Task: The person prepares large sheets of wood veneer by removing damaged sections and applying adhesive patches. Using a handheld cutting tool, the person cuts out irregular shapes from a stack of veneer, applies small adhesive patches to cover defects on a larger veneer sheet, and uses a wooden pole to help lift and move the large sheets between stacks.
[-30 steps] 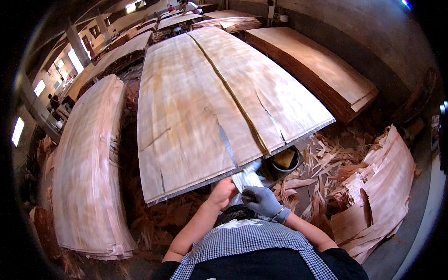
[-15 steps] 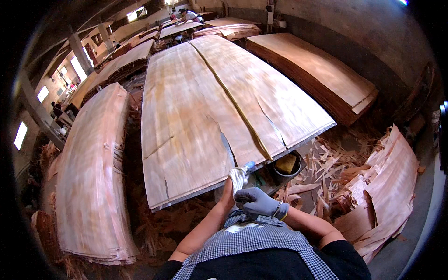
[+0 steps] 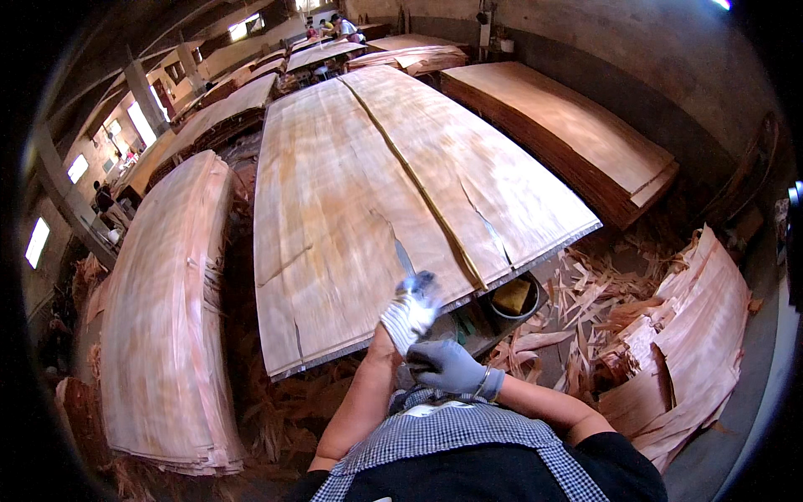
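Note:
My left hand point(image 3: 408, 311), in a white glove with blue-grey fingertips, is over the near edge of a large pale wood veneer sheet point(image 3: 335, 192), beside a split. Its fingers are smeared by motion. Just below the left wrist, my right hand point(image 3: 452, 366) in a grey glove is closed, fingers curled close to the white cuff. Whatever it may hold is hidden. A narrow brownish strip point(image 3: 410, 176) runs lengthwise along the sheet to the near edge. Dark gaps show in the sheet on both sides of that strip.
Veneer stacks stand at the left point(image 3: 167, 318) and the far right point(image 3: 560, 125). Torn veneer point(image 3: 694, 335) and scraps point(image 3: 577, 293) lie at the right. Under the sheet's near edge sits a bucket point(image 3: 514, 299) with a yellowish block. People point(image 3: 343, 29) work at far tables.
My left hand has shifted left and its fingers have swung up over the veneer, away from the near edge. My right hand stays closed and has moved slightly left and down.

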Demonstrator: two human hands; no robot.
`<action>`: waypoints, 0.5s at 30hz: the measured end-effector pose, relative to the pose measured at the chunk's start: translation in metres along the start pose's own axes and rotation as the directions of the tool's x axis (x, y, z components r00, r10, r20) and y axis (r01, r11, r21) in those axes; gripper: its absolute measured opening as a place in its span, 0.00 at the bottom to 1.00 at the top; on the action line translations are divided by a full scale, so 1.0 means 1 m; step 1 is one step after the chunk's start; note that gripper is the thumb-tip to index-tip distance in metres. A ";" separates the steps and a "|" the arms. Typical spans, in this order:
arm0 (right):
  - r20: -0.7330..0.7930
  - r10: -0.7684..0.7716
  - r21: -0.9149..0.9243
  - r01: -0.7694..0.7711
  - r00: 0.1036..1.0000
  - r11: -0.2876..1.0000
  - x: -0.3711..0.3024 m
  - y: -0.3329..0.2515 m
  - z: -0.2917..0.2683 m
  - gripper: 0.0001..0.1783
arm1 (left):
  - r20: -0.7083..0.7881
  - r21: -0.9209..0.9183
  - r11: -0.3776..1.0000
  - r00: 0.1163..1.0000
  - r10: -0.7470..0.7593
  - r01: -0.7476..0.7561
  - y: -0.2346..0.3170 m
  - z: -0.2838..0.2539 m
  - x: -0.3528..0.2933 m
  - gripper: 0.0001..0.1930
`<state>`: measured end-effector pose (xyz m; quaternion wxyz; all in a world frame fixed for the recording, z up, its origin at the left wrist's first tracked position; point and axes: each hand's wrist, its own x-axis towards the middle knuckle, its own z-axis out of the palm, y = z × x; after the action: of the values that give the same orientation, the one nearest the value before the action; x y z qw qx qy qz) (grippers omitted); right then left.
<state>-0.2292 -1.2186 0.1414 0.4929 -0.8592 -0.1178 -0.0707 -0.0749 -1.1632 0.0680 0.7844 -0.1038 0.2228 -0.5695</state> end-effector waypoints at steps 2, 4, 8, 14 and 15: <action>-0.082 -0.033 0.037 0.037 0.996 0.999 0.007 -0.002 -0.007 0.12 | 0.194 0.783 0.442 0.847 0.495 -0.438 -0.008 0.019 -0.008 0.22; -0.072 -0.057 0.048 0.061 0.996 0.997 0.015 -0.010 -0.003 0.11 | 0.443 0.741 0.210 0.700 0.561 -0.638 0.016 0.014 -0.002 0.22; 0.017 -0.053 0.076 0.051 0.998 0.996 0.022 -0.002 0.014 0.10 | 0.477 0.750 0.269 0.776 0.412 -0.604 0.047 0.007 0.019 0.26; 0.136 0.021 0.046 -0.028 0.991 0.999 0.017 0.007 0.018 0.12 | 0.187 0.948 0.173 0.908 0.375 -0.267 -0.018 -0.012 0.017 0.36; 0.159 0.045 0.071 -0.056 0.986 0.996 0.021 0.003 0.021 0.12 | 0.194 0.935 0.204 0.901 0.389 -0.289 0.000 -0.019 0.013 0.37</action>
<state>-0.2085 -1.1991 0.1334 0.5157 -0.8456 -0.1369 0.0141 -0.0804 -1.1741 0.0482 0.7843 0.4565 -0.1087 -0.4058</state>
